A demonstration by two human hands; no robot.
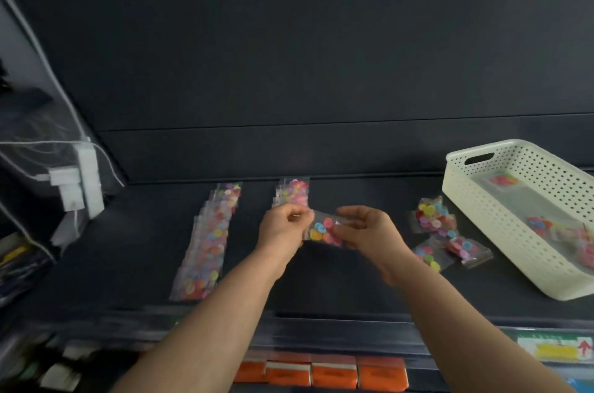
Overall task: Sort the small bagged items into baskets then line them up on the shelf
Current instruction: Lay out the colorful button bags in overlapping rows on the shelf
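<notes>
Both my hands hold one small clear bag of coloured buttons (pixel 324 231) above the dark shelf (pixel 128 248). My left hand (pixel 284 227) pinches its left end and my right hand (pixel 369 227) grips its right end. A long overlapping row of button bags (pixel 209 241) lies to the left. A short stack of bags (pixel 293 191) lies just behind my left hand. A loose pile of bags (pixel 440 228) sits to the right. A cream perforated basket (pixel 475 212) at the far right holds a few more bags.
A white power strip with plugs and cables (pixel 82 180) hangs at the shelf's left end. Orange packets (pixel 321 373) fill the shelf below, behind a price rail with a label (pixel 556 349). The shelf's back wall is dark.
</notes>
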